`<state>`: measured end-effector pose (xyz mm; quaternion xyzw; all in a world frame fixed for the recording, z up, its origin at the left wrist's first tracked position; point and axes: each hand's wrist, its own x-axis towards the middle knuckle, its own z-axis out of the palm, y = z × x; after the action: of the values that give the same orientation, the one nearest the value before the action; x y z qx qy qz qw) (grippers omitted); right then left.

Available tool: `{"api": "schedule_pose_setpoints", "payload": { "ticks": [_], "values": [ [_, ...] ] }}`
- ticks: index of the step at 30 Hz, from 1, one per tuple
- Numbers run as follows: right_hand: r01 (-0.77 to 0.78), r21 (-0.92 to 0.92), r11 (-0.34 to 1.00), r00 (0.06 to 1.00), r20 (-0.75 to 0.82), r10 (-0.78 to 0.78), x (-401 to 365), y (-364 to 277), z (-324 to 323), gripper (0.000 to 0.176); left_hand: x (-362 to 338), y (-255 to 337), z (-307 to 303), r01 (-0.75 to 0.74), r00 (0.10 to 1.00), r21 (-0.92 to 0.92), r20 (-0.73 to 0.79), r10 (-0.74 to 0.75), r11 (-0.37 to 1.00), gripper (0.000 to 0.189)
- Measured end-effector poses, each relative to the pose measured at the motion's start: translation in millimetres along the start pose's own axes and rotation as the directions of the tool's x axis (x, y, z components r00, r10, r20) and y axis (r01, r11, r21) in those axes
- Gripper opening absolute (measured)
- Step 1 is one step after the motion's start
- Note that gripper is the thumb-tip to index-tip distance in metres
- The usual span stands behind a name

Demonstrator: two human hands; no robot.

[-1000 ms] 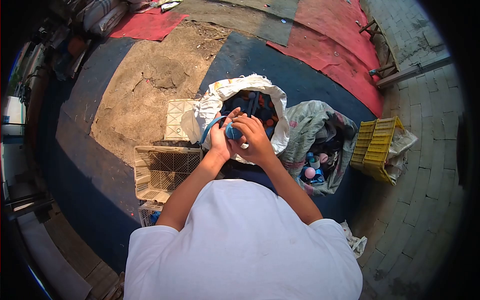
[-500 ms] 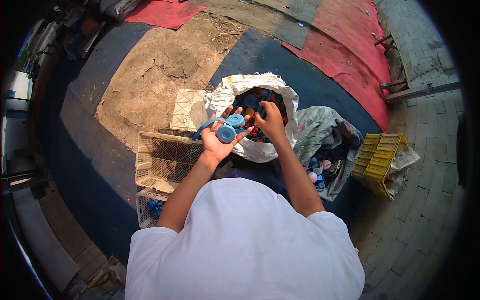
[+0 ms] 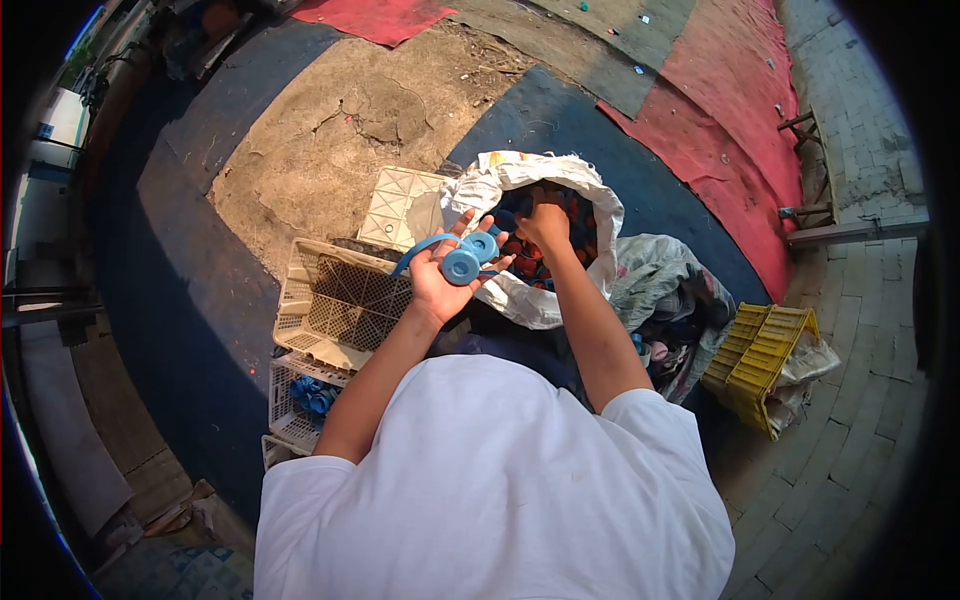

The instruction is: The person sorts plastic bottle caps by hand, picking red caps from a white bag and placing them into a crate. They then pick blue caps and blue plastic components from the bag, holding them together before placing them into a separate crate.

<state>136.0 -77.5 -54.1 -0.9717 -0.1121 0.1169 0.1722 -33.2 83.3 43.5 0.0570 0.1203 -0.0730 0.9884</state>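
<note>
My left hand [image 3: 442, 285] is palm up with its fingers apart. Two round blue plastic caps [image 3: 461, 267] rest on the palm and fingers, and a blue strap loops out to their left. My right hand [image 3: 545, 220] reaches down into a white woven sack [image 3: 606, 200]; its fingertips are lost among the contents, so any hold there is hidden. Inside the sack lie many loose caps [image 3: 533, 262] in red, orange and dark blue. The sack's rim is rolled outward, and my left hand is beside its near left edge.
Left of the sack stands a cream plastic crate [image 3: 335, 305], above a white crate [image 3: 290, 400] with blue pieces [image 3: 315, 393]. To the right are a grey-green sack [image 3: 655, 270] of mixed plastic items and a yellow crate [image 3: 755, 355]. Red matting [image 3: 710, 110] covers ground farther off.
My right hand has gone from above the sack's opening down into the caps. My left hand still holds the blue caps. The whole view has shifted slightly.
</note>
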Motion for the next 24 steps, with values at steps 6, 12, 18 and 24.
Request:
{"api": "schedule_pose_setpoints", "payload": {
  "ticks": [6, 12, 18, 24],
  "values": [
    [-0.028, 0.014, 1.0, 1.0, 0.01, 0.028, -8, 17, -17, 0.062, -1, 3, 1, -0.005, 1.0, 0.008, 0.01, 0.005, 1.0, 0.054],
    [-0.068, 0.048, 0.997, 0.998, 0.007, 0.068, -1, 25, -7, 0.061, 2, 0, 2, 0.013, 1.0, 0.005, -0.012, -0.013, 1.0, 0.055],
    [0.017, 0.231, 0.973, 0.969, -0.245, 0.041, -10, 48, -6, 0.047, 5, -2, 2, 0.021, 0.999, 0.01, -0.03, -0.021, 1.0, 0.056],
    [0.084, 0.446, 0.891, 0.937, -0.34, 0.082, -34, 48, -34, 0.038, 10, -5, 1, 0.023, 0.999, 0.004, -0.043, -0.023, 1.0, 0.055]
  ]
}}
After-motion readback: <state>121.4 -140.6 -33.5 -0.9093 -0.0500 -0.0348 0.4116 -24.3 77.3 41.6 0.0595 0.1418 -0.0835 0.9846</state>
